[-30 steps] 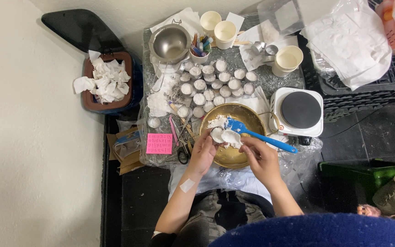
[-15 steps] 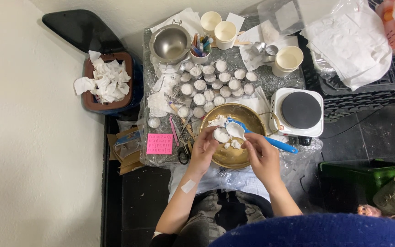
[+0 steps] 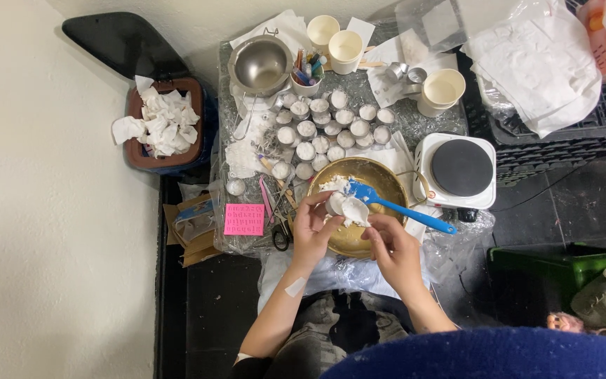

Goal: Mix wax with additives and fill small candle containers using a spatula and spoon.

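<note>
A brass-coloured bowl (image 3: 381,175) holding white wax-like lumps sits at the near edge of a small table. My left hand (image 3: 313,224) holds a small white-filled cup (image 3: 336,203) over the bowl. My right hand (image 3: 393,245) pinches a crumpled white piece (image 3: 353,210) right against that cup. A blue spatula (image 3: 401,208) lies across the bowl with its handle pointing right, touched by neither hand.
Several small white-filled tins (image 3: 331,123) fill the table's middle. A steel bowl (image 3: 261,67), paper cups (image 3: 337,42) and a mug (image 3: 442,91) stand behind. A white hotplate (image 3: 457,170) is right, a pink mould (image 3: 244,219) and scissors (image 3: 280,228) left, a tissue-filled bin (image 3: 166,126) far left.
Both hands lifted slightly from the bowl's middle toward its near rim, bringing the small cup and white piece together. The spatula stayed put.
</note>
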